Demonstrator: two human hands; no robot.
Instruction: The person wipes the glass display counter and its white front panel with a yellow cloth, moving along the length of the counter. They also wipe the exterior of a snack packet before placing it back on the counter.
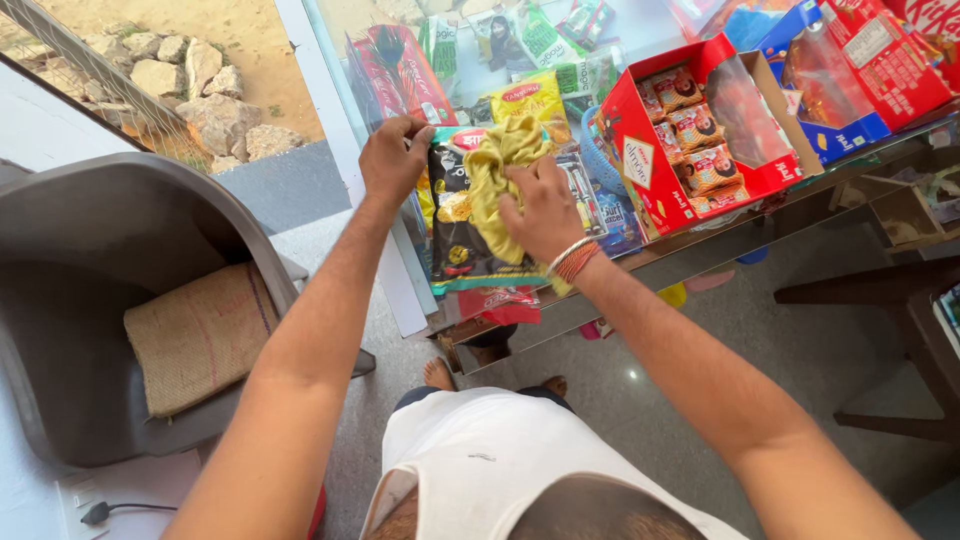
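Observation:
My left hand (392, 155) pinches the top left corner of a dark snack packet (455, 235) that lies on a glass counter (700, 250). My right hand (545, 212), with bangles at the wrist, presses a crumpled yellow cloth (497, 170) onto the face of that packet. The cloth covers the packet's upper middle. Below the packet a red packet (500, 303) sticks out at the counter's edge.
More packets, red, green and yellow (530, 100), crowd the counter behind. An open red carton of small biscuit packs (690, 140) stands to the right, with a blue box (830, 70) past it. A grey plastic chair with a jute mat (200, 335) is at left. Dark wooden furniture (900, 300) stands at right.

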